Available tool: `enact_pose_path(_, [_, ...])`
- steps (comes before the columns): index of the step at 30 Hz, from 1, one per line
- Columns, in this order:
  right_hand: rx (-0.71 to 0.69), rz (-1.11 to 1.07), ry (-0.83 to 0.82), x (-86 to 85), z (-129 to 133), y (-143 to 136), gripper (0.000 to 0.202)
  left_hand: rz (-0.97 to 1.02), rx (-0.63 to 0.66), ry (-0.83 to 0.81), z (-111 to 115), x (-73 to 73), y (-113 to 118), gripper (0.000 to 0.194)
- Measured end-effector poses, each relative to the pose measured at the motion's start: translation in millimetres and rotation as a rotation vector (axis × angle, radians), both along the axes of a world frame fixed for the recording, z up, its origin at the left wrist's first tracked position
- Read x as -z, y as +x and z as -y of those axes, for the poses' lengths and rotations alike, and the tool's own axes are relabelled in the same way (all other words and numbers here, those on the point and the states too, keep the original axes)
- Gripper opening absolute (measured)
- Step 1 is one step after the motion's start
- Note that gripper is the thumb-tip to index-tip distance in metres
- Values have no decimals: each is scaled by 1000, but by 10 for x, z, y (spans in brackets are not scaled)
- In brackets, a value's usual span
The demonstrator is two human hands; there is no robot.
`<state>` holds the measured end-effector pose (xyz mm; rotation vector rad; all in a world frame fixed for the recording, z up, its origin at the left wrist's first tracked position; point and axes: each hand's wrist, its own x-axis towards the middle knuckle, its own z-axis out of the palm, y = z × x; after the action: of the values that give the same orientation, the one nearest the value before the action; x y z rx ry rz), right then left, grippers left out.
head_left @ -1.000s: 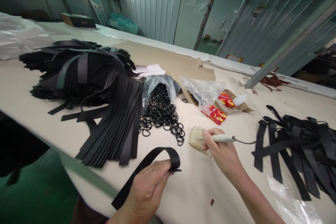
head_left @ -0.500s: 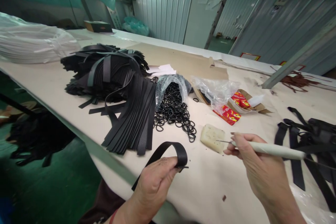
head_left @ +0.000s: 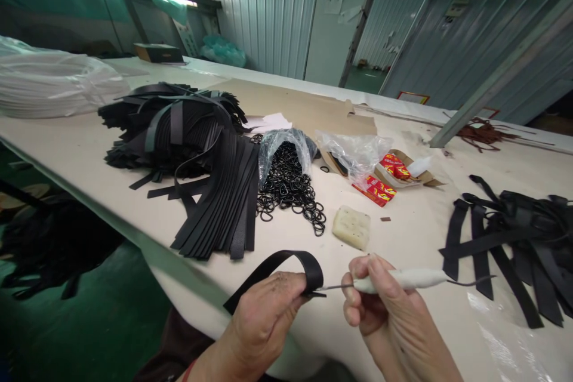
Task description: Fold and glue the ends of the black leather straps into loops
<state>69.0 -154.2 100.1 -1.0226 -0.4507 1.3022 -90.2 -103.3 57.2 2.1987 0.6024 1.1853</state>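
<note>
My left hand [head_left: 268, 310] pinches a black leather strap [head_left: 273, 259] that is bent over into a loop, its end between thumb and fingers. My right hand [head_left: 394, 310] grips a white-handled awl [head_left: 412, 279]. The awl's thin metal tip touches or nearly touches the strap's end beside my left fingertips. A thin dark tail sticks out from the back of the handle. Just beyond my right hand lies a pale yellow, wax-like block [head_left: 351, 228] with dark specks.
Black D-rings [head_left: 286, 182] spill from a clear bag. Stacked black straps [head_left: 219, 191] lie to the left, more black strap pieces [head_left: 514, 239] to the right. Behind the block are red packets [head_left: 376, 191], clear plastic and a small carton. A metal post [head_left: 492, 83] crosses at right.
My right hand has moved left with the awl, taking its tip from the wax-like block to the strap's end. My left hand keeps hold of the looped strap. The view has shifted slightly.
</note>
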Motion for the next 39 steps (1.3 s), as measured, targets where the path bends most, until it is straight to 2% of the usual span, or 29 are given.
enact_pose_path(5, [-12, -9, 0, 31, 27, -39, 22, 19, 3, -30, 20, -1, 5, 25])
enact_pose_path(8, [6, -16, -35, 29, 16, -78, 22, 40, 11, -151, 44, -4, 2, 24])
enact_pose_path(11, [28, -4, -55, 27, -10, -112, 23, 38, 22, -443, 80, -46, 0, 17])
enact_pose_path(15, [12, 8, -87, 70, -37, -142, 25, 83, 91, -918, 116, -127, -3, 20])
enact_pose_path(17, [7, 10, -121, 104, -42, -160, 26, 129, 117, -1075, 126, -145, -3, 21])
enact_pose_path(19, [9, 15, -145, 132, -47, -184, 28, 172, 126, -1164, 133, -143, -3, 22])
enact_pose_path(22, [4, 33, -157, 156, -56, -225, 32, 214, 123, -1220, 148, -113, -3, 23])
enact_pose_path(30, [-33, 172, -196, 231, -85, -280, 34, 250, 76, -1212, 203, 16, -55, 29])
enact_pose_path(34, [-65, 274, -210, 275, -128, -311, 36, 272, 82, -1217, 226, 32, -72, 30])
enact_pose_path(37, [12, 423, -119, 149, -189, -218, 35, 243, 99, -1212, 222, 39, -90, 30])
enact_pose_path(39, [158, 398, 1, -34, -221, -51, 32, 232, 40, -1208, 212, 63, -127, 30])
